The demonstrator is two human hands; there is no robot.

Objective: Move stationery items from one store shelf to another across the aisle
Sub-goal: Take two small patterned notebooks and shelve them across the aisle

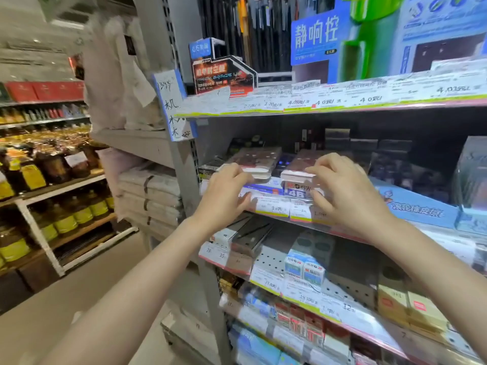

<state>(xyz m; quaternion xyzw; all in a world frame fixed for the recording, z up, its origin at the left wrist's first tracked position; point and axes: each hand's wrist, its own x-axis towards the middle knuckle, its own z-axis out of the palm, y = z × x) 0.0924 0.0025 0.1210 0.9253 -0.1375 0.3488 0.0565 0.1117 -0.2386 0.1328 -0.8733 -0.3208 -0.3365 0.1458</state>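
Both hands reach to the middle shelf of a stationery rack. My left hand grips the front of a clear flat case with a white edge, thumb under a blue box beneath it. My right hand holds the front of a second clear case, which rests on a box marked 4B. The two cases lie side by side at the shelf's front. Their contents look dark red and blurred.
Price tags line each shelf edge. A top shelf carries pen displays and a blue sign. Lower shelves hold small boxes. A handwritten label sticks out from the rack's left post. Across the aisle floor, shelves carry oil bottles.
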